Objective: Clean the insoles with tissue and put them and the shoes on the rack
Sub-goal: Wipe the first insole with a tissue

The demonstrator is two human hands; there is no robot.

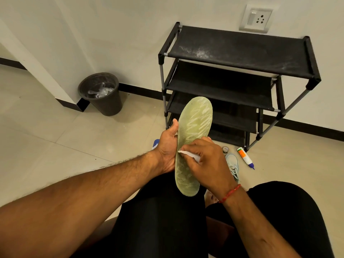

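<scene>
Insole wipe under way, nothing on the rack yet.
Your left hand (168, 149) grips the insole (195, 120) at centre; your right hand (206, 159) pinches tissue (183, 153) against it. Rack (238, 53) at one o'clock shows bare shelves; a shoe (232, 162) waits at four o'clock.

My left hand (167, 151) grips insole (194, 123) from side, thumb up along its edge. My right hand (208, 161) knuckles up, fingers (195, 148) pinching tissue (187, 155) against insole. Both forearms stretched forward, red thread (229, 193) round right wrist.
</scene>
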